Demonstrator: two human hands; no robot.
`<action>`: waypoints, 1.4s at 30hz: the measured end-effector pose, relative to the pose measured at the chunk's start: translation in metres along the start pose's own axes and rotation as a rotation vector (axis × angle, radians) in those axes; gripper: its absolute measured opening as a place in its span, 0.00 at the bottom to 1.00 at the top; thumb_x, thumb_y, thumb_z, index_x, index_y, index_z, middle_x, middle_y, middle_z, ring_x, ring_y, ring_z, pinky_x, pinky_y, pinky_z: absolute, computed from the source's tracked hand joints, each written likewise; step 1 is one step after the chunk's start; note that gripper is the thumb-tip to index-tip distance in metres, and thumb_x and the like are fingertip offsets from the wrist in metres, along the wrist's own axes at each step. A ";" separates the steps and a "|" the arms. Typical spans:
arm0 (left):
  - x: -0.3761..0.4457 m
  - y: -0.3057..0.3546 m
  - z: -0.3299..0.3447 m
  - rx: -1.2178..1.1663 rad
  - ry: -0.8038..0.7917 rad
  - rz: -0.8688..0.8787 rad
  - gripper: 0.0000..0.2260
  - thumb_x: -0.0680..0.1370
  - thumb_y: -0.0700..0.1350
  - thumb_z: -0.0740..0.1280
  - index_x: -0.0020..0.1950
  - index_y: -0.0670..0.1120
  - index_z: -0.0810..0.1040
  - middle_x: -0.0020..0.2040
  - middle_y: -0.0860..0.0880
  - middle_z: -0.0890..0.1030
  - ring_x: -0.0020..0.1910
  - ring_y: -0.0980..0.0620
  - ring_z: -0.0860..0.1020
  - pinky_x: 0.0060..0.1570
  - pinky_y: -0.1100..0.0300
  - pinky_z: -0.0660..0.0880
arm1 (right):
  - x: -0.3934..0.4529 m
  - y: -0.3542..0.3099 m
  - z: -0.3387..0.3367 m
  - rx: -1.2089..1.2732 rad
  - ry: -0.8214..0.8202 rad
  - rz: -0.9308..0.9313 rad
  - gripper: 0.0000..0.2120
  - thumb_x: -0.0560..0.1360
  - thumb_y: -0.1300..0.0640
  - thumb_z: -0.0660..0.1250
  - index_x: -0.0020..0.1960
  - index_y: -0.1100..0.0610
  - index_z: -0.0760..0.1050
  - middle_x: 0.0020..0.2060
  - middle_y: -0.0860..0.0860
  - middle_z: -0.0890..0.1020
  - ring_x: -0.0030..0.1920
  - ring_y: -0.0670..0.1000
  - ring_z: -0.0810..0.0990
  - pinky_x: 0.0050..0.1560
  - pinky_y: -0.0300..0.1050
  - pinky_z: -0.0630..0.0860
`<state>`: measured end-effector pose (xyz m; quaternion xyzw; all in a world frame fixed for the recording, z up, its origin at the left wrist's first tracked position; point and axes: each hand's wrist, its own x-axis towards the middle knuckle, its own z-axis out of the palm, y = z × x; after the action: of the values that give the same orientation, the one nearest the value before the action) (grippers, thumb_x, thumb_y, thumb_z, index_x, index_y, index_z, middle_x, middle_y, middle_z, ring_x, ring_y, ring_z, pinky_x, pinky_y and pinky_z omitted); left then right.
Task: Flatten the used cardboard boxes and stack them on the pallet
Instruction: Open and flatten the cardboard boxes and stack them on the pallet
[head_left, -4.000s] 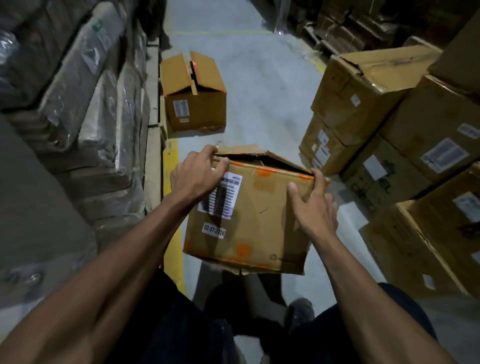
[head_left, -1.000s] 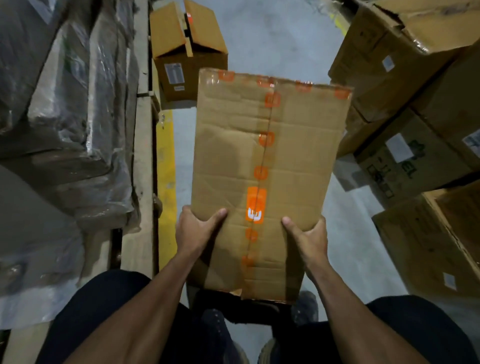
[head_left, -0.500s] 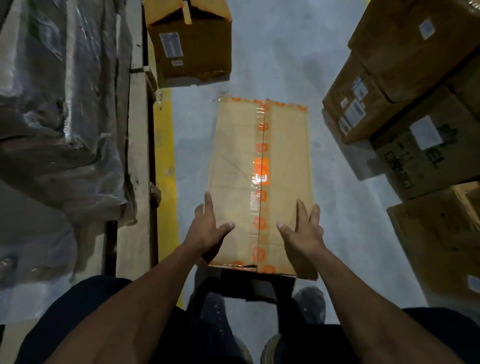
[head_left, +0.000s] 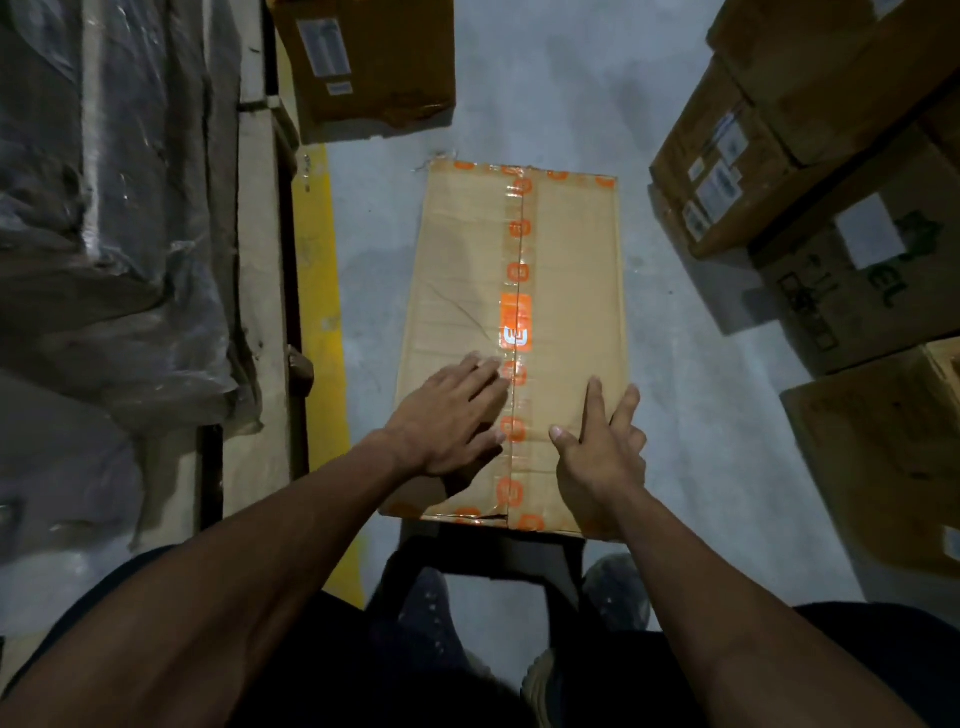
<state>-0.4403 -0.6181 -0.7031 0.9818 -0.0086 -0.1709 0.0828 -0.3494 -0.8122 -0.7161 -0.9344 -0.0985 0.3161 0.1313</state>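
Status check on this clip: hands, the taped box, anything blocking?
Left hand and right hand open, pressing flat on the taped box. Box lies on the floor, not on a pallet. Another box beyond it, apart.

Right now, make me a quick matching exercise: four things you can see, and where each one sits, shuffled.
Things:
1. taped box
2. left hand
3. right hand
4. yellow line

Places:
A. pressing the box right of its tape seam
B. lying on the grey floor
C. painted along the floor, left of the box
D. pressing the box left of its tape seam

Pairs: 1-B, 2-D, 3-A, 4-C
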 end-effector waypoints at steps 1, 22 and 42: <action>0.005 0.001 -0.003 0.050 -0.009 0.055 0.38 0.77 0.66 0.37 0.81 0.45 0.54 0.81 0.42 0.53 0.80 0.42 0.49 0.78 0.47 0.51 | 0.000 -0.001 0.001 -0.013 0.010 0.004 0.37 0.82 0.40 0.57 0.81 0.42 0.37 0.78 0.51 0.30 0.78 0.62 0.52 0.74 0.62 0.61; 0.025 -0.009 -0.094 0.449 -0.033 0.370 0.19 0.79 0.59 0.56 0.43 0.47 0.79 0.45 0.48 0.82 0.47 0.46 0.76 0.54 0.54 0.67 | 0.002 -0.002 0.002 -0.028 -0.022 0.005 0.37 0.82 0.40 0.57 0.80 0.41 0.35 0.78 0.52 0.28 0.77 0.62 0.51 0.73 0.62 0.59; -0.017 -0.053 0.020 -0.400 0.053 -0.619 0.36 0.84 0.58 0.52 0.80 0.40 0.36 0.80 0.42 0.35 0.79 0.44 0.36 0.75 0.53 0.36 | -0.004 0.001 -0.007 -0.039 -0.032 -0.039 0.37 0.83 0.41 0.55 0.79 0.42 0.31 0.77 0.50 0.25 0.80 0.63 0.46 0.75 0.66 0.57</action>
<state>-0.4636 -0.5684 -0.7250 0.9064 0.3245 -0.1608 0.2177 -0.3479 -0.8152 -0.7088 -0.9295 -0.1248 0.3265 0.1175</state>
